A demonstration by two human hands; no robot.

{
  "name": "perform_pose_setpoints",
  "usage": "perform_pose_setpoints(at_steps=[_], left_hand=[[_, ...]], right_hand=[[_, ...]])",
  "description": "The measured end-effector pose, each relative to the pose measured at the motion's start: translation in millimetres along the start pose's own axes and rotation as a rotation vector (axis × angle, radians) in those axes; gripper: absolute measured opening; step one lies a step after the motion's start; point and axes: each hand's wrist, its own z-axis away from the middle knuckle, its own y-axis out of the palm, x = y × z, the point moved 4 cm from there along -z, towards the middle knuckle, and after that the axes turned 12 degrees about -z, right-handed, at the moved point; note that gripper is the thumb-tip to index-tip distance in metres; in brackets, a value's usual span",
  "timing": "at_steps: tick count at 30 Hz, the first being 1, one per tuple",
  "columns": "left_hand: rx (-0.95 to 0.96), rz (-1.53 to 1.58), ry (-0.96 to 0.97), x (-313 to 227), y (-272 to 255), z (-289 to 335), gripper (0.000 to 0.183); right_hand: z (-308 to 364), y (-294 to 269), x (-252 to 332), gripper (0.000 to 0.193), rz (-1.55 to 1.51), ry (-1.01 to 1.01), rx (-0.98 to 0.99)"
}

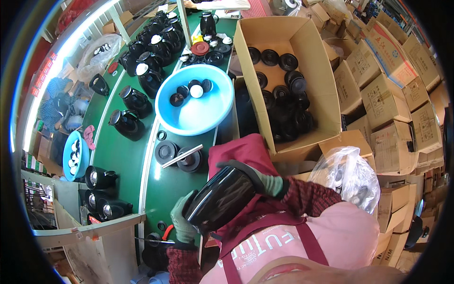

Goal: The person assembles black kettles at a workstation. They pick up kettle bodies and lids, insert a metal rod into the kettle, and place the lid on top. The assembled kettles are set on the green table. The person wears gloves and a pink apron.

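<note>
A glossy black jug body (220, 199) lies tilted across my lap, held between both hands over a maroon apron (243, 152). My left hand (183, 218), in a grey-green work glove, is closed around its lower-left end. My right hand (270, 183), gloved too, grips the upper-right end, its dark-coated fingers over the rim. Just beyond, on the green bench (163, 194), are two round black lids (166, 152) and a pale strip (182, 156) lying across one of them. A small black ring (161, 135) sits close by.
A light-blue basin (189, 116) holds several black caps and a white one. Black jugs (135, 102) crowd the bench's far left. At right, an open cardboard box (305, 137) contains black lids; a clear plastic bag (347, 175) and stacked cartons (378, 90) stand beyond. Another person's arm (217, 4) shows at the back.
</note>
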Motion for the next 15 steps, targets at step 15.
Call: perform_pose_setpoints(at_steps=[15], left_hand=[[-0.011,0.453,-0.258,16.5,2.8,2.2,0.063]], right_hand=[[-17.5,24.2,35.7,0.054,0.222,0.006,-0.102]])
